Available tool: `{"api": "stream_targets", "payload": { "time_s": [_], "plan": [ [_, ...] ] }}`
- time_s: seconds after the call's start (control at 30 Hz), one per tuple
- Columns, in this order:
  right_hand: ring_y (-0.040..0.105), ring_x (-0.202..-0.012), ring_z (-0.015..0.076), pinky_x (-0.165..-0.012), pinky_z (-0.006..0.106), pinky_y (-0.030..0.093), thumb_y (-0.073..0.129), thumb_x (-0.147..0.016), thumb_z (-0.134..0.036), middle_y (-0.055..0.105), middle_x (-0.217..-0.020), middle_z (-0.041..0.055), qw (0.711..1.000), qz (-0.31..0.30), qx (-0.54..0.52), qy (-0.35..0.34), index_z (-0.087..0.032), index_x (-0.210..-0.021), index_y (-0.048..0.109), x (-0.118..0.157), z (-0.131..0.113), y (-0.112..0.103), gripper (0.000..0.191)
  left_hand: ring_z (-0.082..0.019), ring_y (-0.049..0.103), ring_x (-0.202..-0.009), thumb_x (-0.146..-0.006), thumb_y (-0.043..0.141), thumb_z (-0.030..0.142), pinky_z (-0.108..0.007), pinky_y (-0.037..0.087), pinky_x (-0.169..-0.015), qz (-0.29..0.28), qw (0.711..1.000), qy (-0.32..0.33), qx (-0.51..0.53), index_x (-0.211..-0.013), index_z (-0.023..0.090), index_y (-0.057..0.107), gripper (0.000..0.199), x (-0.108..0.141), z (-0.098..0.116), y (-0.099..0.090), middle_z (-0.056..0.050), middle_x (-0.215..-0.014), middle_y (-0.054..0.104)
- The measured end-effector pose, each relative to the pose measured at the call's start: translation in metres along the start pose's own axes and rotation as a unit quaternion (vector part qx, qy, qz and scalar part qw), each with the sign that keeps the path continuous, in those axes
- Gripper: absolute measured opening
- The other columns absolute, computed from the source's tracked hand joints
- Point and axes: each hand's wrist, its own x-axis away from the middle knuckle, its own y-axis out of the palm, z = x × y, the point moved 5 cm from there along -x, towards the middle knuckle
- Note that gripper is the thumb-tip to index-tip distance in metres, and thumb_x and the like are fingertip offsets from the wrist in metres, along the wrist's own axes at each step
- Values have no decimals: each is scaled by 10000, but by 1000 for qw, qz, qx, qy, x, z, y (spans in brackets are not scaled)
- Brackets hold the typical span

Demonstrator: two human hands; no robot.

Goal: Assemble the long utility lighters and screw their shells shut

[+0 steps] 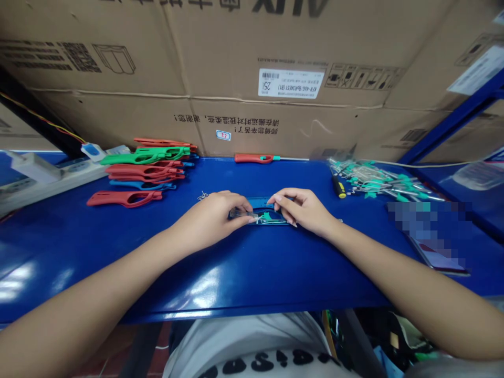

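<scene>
My left hand [218, 212] pinches a clear plastic lighter tank [238, 212] between thumb and fingers, at the left end of a blue lighter shell [258, 201]. A green trigger piece [268, 216] and thin wires lie at the shell, between my hands. My right hand [305, 211] has its fingers curled at the shell's right end. What its fingertips pinch, if anything, is too small to make out. Several small metal springs or screws [202, 196] sit just behind my left hand.
Red, green, blue and orange lighter shells [145, 170] are piled at left beside a white power strip [79, 176]. A red lighter [254, 158] lies at the back against a cardboard box [236, 63]. At right are lighter rods with green parts [378, 178], a screwdriver [338, 187] and a phone [441, 254].
</scene>
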Motion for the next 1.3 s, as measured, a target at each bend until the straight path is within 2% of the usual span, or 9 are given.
{"api": "stream_targets", "payload": {
  "time_s": [0.3, 0.53, 0.6, 0.67, 0.77, 0.87, 1.07, 1.2, 1.3],
  "plan": [
    [435, -402, 34, -389, 206, 340, 602, -899, -518, 640, -761, -1, 1000, -6, 9, -5, -159, -914, 693, 2, 2, 0, 371, -230, 621, -950, -910, 680, 287, -331, 455, -837, -27, 997, 17, -71, -957, 200, 747, 119, -1, -5, 10, -57, -934, 710],
    [433, -403, 39, -397, 211, 356, 595, -913, -494, 684, -816, 20, 1000, -7, 20, -11, -168, -963, 699, 2, 2, 0, 346, -187, 649, -815, -927, 633, 287, -292, 476, -737, -43, 999, -15, -29, -1002, 200, 761, 172, 0, -8, 9, -64, -965, 699],
    [470, -438, 54, -429, 227, 388, 588, -929, -455, 727, -923, 46, 998, -10, 44, -33, -184, -1040, 712, 4, -2, 2, 318, -186, 653, -819, -918, 637, 261, -292, 480, -748, -46, 999, -12, -20, -1015, 201, 762, 170, 0, -9, 9, -67, -977, 701],
    [579, -563, 94, -520, 249, 455, 581, -944, -393, 747, -1022, 65, 992, -21, 93, -82, -201, -1076, 732, 8, -9, 5, 278, -183, 656, -815, -895, 658, 242, -287, 481, -746, -46, 999, -12, -10, -1010, 203, 761, 159, 0, -11, 9, -63, -976, 705],
    [687, -815, 163, -676, 283, 514, 571, -954, -310, 766, -1040, 68, 969, -53, 171, -169, -207, -1036, 765, 14, -18, 12, 235, -171, 651, -785, -871, 686, 249, -275, 476, -735, -44, 999, -11, 8, -979, 204, 761, 139, -1, -14, 10, -52, -943, 711],
    [707, -856, 169, -700, 283, 521, 568, -956, -275, 773, -1051, 66, 950, -89, 213, -212, -204, -1053, 769, 18, -21, 18, 235, -165, 648, -776, -878, 680, 259, -270, 472, -740, -42, 999, 0, 13, -962, 200, 756, 128, -1, -15, 10, -48, -936, 716],
    [683, -730, 141, -638, 274, 505, 563, -957, -265, 767, -1092, 55, 935, -109, 254, -221, -221, -1126, 751, 19, -18, 19, 256, -165, 655, -791, -911, 638, 258, -271, 470, -735, -49, 999, 4, 19, -978, 200, 752, 145, 0, -16, 10, -50, -975, 718],
    [697, -812, 159, -686, 284, 521, 555, -960, -263, 761, -1099, 59, 934, -114, 252, -225, -230, -1136, 745, 19, -18, 21, 261, -158, 651, -753, -891, 668, 284, -269, 474, -718, -39, 999, 0, 28, -958, 206, 766, 142, 0, -17, 10, -50, -949, 719],
    [694, -816, 163, -656, 281, 510, 551, -963, -269, 761, -1078, 61, 938, -110, 246, -218, -229, -1132, 745, 19, -18, 21, 260, -159, 654, -746, -873, 692, 280, -267, 476, -713, -30, 999, 0, 26, -947, 210, 783, 137, -1, -17, 11, -52, -920, 723]
  ]
}}
